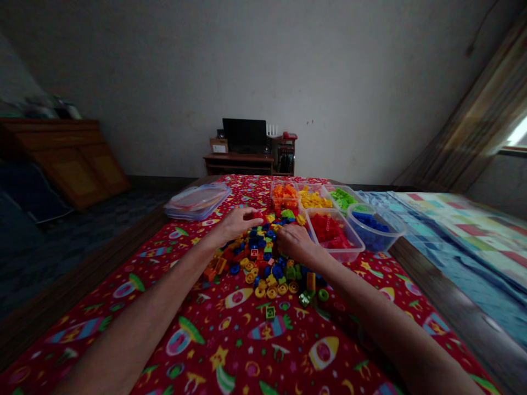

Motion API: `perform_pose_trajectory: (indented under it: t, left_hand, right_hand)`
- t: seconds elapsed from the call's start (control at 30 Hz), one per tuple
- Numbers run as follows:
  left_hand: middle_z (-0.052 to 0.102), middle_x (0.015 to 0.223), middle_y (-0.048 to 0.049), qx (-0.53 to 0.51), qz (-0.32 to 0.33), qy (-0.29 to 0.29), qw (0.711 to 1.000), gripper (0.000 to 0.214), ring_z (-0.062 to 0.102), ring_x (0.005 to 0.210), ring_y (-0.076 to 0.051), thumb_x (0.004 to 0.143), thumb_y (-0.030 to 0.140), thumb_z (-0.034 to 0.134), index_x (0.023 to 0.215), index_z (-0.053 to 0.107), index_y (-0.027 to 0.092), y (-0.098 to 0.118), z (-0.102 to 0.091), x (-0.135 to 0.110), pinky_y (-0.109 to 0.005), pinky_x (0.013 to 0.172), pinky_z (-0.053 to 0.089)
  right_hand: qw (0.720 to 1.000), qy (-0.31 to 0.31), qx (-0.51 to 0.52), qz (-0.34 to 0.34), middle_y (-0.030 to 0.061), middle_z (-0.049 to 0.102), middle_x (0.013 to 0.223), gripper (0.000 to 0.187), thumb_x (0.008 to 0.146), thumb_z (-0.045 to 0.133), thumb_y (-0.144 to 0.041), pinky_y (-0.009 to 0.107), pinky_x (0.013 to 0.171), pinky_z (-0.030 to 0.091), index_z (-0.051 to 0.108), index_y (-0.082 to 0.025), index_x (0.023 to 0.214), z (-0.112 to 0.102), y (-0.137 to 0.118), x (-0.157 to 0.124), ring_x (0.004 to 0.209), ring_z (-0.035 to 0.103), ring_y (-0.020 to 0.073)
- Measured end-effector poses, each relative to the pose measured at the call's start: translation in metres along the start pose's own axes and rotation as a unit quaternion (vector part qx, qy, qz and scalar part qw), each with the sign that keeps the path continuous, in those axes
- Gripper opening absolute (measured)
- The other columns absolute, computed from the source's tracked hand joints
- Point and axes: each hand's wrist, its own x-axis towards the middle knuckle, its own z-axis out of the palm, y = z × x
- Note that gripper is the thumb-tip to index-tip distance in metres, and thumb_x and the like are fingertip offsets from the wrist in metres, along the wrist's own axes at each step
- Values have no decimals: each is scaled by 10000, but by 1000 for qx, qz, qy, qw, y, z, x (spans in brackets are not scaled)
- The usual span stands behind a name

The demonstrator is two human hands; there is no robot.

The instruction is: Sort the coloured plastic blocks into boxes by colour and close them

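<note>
A mixed heap of plastic toy bricks (255, 253) in yellow, blue, red, orange and green lies on the red patterned tablecloth (173, 291). Over the heap's far left side is my left hand (240, 224), its thumb and fingers closed on a small red brick (258, 214). My right hand (293, 240) reaches down into the heap's right side with fingers curled; its fingertips are hidden, so what they pinch does not show. Just right of it stands a clear container of red bricks (332, 253).
Behind the heap are clear tubs of orange bricks (285, 191), yellow bricks (315, 199) and green bricks (342, 198). A round tub (393, 233) holds blue bricks. Stacked plastic lids (197, 202) lie at left. One green brick (270, 312) sits near me.
</note>
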Motion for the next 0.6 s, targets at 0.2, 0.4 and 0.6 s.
perform_pose_trajectory:
  t: [0.2, 0.4, 0.6]
  left_hand:
    - [672, 798, -37, -43, 10, -1, 999, 458, 605, 754, -195, 653, 551, 607, 853, 639, 140, 2, 4, 0, -291, 687, 464]
    - [648, 772, -23, -52, 8, 4, 999, 460, 587, 733, -181, 671, 582, 607, 811, 631, 145, 6, 8, -3, -276, 662, 450]
    - [587, 634, 7, -94, -27, -33, 995, 504, 543, 607, -145, 635, 642, 624, 719, 615, 145, 11, 17, -7, -262, 580, 419]
  right_hand:
    - [990, 86, 110, 8, 120, 679, 907, 209, 843, 506, -216, 256, 710, 385, 677, -116, 910, 7, 15, 7, 844, 598, 188]
    - [941, 145, 307, 10, 52, 690, 820, 118, 818, 563, -220, 233, 682, 405, 635, -139, 866, -6, 21, 15, 746, 603, 138]
    - [926, 133, 351, -36, 73, 700, 861, 455, 785, 594, -171, 242, 671, 424, 480, -121, 1223, -5, 9, 11, 769, 628, 155]
